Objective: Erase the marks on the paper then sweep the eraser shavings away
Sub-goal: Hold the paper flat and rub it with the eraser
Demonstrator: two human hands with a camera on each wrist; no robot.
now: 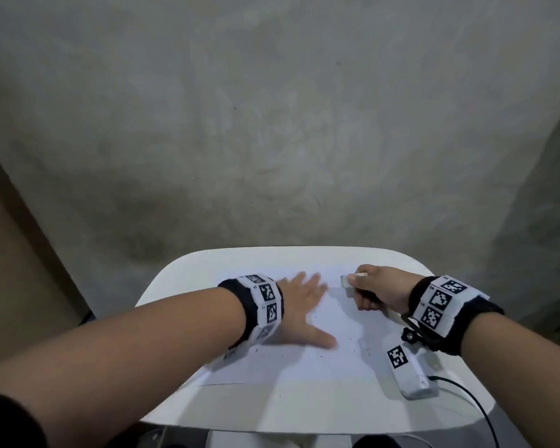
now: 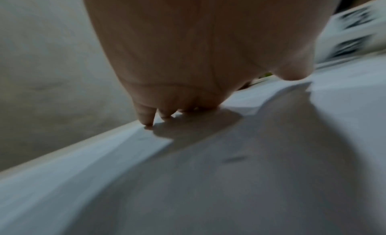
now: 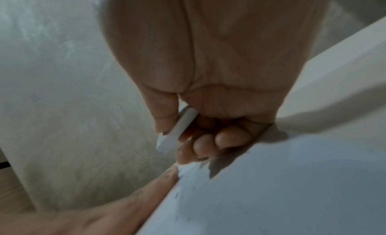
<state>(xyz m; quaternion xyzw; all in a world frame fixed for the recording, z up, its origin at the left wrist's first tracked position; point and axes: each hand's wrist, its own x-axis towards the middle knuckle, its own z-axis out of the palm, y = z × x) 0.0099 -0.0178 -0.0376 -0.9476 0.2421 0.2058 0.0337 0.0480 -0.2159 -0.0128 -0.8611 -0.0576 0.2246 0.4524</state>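
One sheet of paper [image 1: 304,360] lies low in the centre of the head view on a white table [image 1: 175,279], with the left hand [image 1: 301,305] spread flat on it, fingers straight, holding nothing. One white eraser [image 1: 346,281] is pinched between thumb and curled fingers of the right hand [image 1: 377,291], right of centre, its long axis slanting down toward the sheet's far right corner. A scatter of dark shavings [image 1: 320,355], too small to count, lies nearer the left hand's thumb, so that hand looks better placed to sweep.
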